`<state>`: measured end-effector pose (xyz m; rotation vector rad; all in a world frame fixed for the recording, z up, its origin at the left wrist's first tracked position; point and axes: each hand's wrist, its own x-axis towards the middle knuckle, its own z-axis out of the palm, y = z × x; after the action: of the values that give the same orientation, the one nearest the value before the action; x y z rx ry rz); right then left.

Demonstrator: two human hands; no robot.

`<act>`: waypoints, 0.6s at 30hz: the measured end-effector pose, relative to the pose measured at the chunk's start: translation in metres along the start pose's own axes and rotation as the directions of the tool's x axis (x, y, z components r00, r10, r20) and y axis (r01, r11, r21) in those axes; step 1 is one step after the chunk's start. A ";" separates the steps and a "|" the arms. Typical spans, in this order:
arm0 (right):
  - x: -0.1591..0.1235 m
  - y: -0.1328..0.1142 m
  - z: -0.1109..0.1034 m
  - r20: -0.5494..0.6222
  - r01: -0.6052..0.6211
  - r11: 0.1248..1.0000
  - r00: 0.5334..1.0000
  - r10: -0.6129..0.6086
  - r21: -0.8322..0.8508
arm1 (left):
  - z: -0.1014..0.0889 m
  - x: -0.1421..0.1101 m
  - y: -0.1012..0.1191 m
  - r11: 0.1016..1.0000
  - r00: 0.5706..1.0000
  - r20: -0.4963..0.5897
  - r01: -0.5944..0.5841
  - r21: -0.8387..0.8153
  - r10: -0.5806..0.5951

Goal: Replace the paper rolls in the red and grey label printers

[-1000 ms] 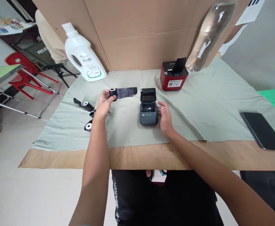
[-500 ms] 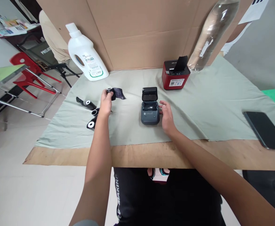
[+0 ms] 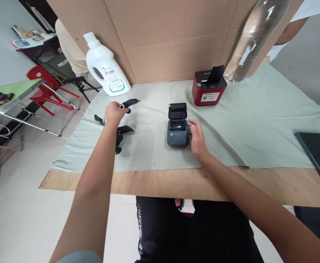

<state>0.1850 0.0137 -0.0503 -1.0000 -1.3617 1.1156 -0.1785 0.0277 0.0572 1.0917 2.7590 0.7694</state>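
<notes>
My left hand [image 3: 113, 111] is closed around a black roll [image 3: 131, 102] with a white core, at the left of the cloth; a loose black tail sticks out to the right of the fingers. More black rolls [image 3: 119, 138] lie beside and below this hand, partly hidden by the forearm. A small dark label printer [image 3: 178, 138] stands at the middle of the table with its lid [image 3: 177, 110] raised. Along the printer's right side rests my right hand [image 3: 197, 137], fingers loosely stretched and holding nothing; contact at the fingertips is hard to make out.
Behind the printer is a red box-shaped printer [image 3: 209, 89] with black paper sticking up. A white detergent bottle [image 3: 109, 71] and a clear inflated bag [image 3: 254, 40] lean by the cardboard wall [image 3: 170, 40]. A phone [image 3: 317, 151] lies at the right. People are partly visible beyond.
My left hand has moved left with the black roll, nearer the other rolls. My right hand stays beside the label printer. The whole view has shifted slightly.
</notes>
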 end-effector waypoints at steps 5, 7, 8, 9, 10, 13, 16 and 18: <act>0.000 0.003 0.001 -0.003 0.012 1.000 1.000 -0.012 0.015 | -0.005 0.021 -0.003 0.959 0.986 0.157 0.009 0.284 -0.056; 0.000 0.003 0.001 -0.003 0.011 1.000 1.000 -0.011 0.017 | -0.004 0.023 -0.002 0.947 0.982 0.179 -0.006 0.322 -0.055; 0.000 0.003 0.001 0.000 0.009 1.000 1.000 -0.009 0.019 | -0.002 0.022 -0.001 0.938 0.982 0.183 -0.022 0.347 -0.045; -0.001 0.003 0.001 0.003 0.006 1.000 1.000 -0.006 0.021 | -0.001 0.019 0.001 0.926 0.982 0.185 -0.045 0.375 -0.028; -0.001 0.002 0.001 0.007 0.003 1.000 1.000 -0.003 0.021 | 0.000 0.014 0.004 0.915 0.983 0.181 -0.073 0.397 0.000; -0.001 0.002 0.001 0.011 0.001 1.000 1.000 -0.001 0.020 | -0.002 -0.013 0.013 0.909 0.984 0.057 -0.178 0.378 0.169; 0.000 0.003 0.000 0.004 -0.002 1.000 1.000 0.002 0.010 | -0.018 -0.050 0.010 0.916 0.936 -0.124 -0.285 0.284 0.330; 0.000 0.003 -0.001 -0.004 -0.009 1.000 1.000 0.009 -0.005 | -0.037 -0.070 -0.007 0.924 0.931 -0.143 -0.298 0.238 0.337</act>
<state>0.1858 0.0145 -0.0528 -1.0124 -1.3588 1.1175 -0.1397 -0.0385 0.0783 1.6223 2.9048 0.6408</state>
